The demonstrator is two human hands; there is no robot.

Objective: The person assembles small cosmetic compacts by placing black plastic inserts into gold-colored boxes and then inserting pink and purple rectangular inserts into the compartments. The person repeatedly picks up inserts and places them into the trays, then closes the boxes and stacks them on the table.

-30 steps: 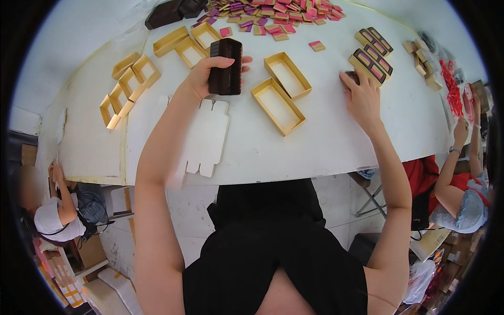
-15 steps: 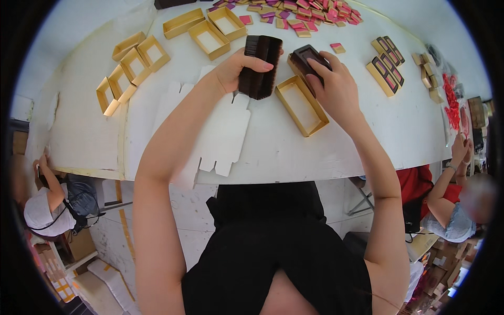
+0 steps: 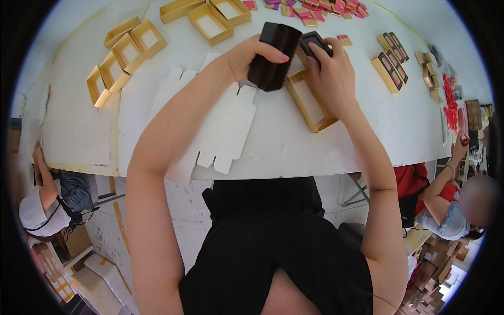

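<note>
A nested stack of dark brown plastic trays point(image 3: 276, 59) is gripped in my left hand point(image 3: 252, 56), thumb across its front. My right hand point(image 3: 335, 73) has its fingers closed on a single dark brown tray point(image 3: 316, 43), just right of the stack. That tray is at the far end of an open gold box point(image 3: 303, 109) on the table; whether it rests on the rim is hidden by my hand. Below my left forearm lie flat white die-cut card sheets point(image 3: 227, 126).
More open gold boxes point(image 3: 111, 73) stand at the left and others point(image 3: 212, 38) at the back. Pink, purple and gold small pieces point(image 3: 320, 11) are piled at the far edge. Filled gold boxes point(image 3: 391, 86) sit at the right. Other people work at both sides.
My left hand has brought the tray stack up and to the right, closer to the tray in my right hand. The right hand has risen slightly. The whole view has shifted a little.
</note>
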